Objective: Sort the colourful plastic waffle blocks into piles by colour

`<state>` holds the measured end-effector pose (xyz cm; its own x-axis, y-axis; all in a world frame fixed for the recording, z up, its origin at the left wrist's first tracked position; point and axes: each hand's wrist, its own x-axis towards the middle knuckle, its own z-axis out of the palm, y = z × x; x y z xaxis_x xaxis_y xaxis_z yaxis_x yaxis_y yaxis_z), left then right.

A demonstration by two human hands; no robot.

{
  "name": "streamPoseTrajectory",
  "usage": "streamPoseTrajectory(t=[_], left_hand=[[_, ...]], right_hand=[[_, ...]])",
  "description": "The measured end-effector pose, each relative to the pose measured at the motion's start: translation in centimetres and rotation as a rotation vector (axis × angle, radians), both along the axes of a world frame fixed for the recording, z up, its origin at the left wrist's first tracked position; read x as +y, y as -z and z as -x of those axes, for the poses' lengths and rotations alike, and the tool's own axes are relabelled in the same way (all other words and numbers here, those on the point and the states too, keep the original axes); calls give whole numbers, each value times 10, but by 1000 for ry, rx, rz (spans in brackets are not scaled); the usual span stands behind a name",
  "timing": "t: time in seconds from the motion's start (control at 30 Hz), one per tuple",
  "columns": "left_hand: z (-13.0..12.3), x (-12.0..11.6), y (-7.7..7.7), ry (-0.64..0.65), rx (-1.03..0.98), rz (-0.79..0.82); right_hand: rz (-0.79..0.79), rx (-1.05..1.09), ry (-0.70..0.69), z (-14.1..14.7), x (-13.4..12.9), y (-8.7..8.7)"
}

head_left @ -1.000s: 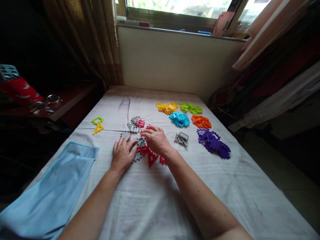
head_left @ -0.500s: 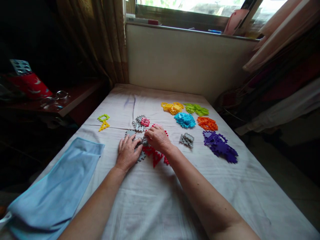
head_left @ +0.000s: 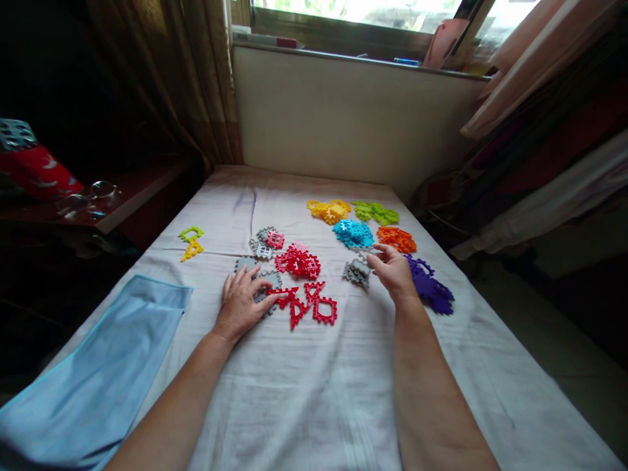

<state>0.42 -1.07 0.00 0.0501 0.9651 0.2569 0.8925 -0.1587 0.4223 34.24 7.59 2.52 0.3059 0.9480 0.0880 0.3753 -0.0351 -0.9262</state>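
My left hand (head_left: 241, 303) lies with fingers spread over flat grey toothed building pieces (head_left: 245, 263), its fingertips by a red piece (head_left: 282, 296). Off to the right, my right hand (head_left: 393, 271) pinches the edge of a light grey toothed piece (head_left: 362, 254), held at the back of a small grey pile (head_left: 356, 273). Between the hands sit a heap of red pieces (head_left: 299, 261) and several loose red triangles and frames, among them a square frame (head_left: 324, 310). Behind my left hand is a cluster of grey pieces (head_left: 265, 239) with a pink one (head_left: 275, 240).
Sorted piles in yellow (head_left: 330, 210), lime green (head_left: 375, 212), blue (head_left: 353, 233), orange (head_left: 396, 239) and purple (head_left: 434, 291) lie on the right. Lime (head_left: 191, 233) and yellow (head_left: 192, 249) pieces lie left, behind a blue cloth (head_left: 108, 360). A dark side table (head_left: 142, 196) adjoins the bed.
My right hand has moved right from the red heap to the small grey pile, bringing a grey piece. The red pieces are now uncovered. My left hand stays on the grey pieces.
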Motion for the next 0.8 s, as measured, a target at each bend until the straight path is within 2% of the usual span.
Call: streamPoseTrajectory(t=[0.07, 0.17, 0.27, 0.4, 0.5, 0.57, 0.63, 0.73, 0.8], left_hand=[[1, 0, 0, 18, -8, 4], [3, 1, 1, 32, -18, 9], [4, 2, 3, 46, -34, -6], [6, 4, 7, 71, -91, -60], [15, 9, 9, 61, -164, -140], [29, 13, 9, 4, -196, -209], [48, 18, 9, -102, -205, -284], [76, 21, 12, -272, -176, -366], [87, 21, 14, -333, -134, -365]], right_hand=[[68, 13, 51, -13, 1, 7], [135, -32, 48, -15, 2, 15], [143, -230, 56, -11, 3, 19], [166, -552, 130, -8, -1, 10], [94, -621, 119, 6, -6, -4], [-14, -614, 55, 26, -11, -14], [-119, -609, -74, 56, -19, -20], [-193, -663, -374, 108, -34, -22], [-209, -739, -574, 137, -44, -20]])
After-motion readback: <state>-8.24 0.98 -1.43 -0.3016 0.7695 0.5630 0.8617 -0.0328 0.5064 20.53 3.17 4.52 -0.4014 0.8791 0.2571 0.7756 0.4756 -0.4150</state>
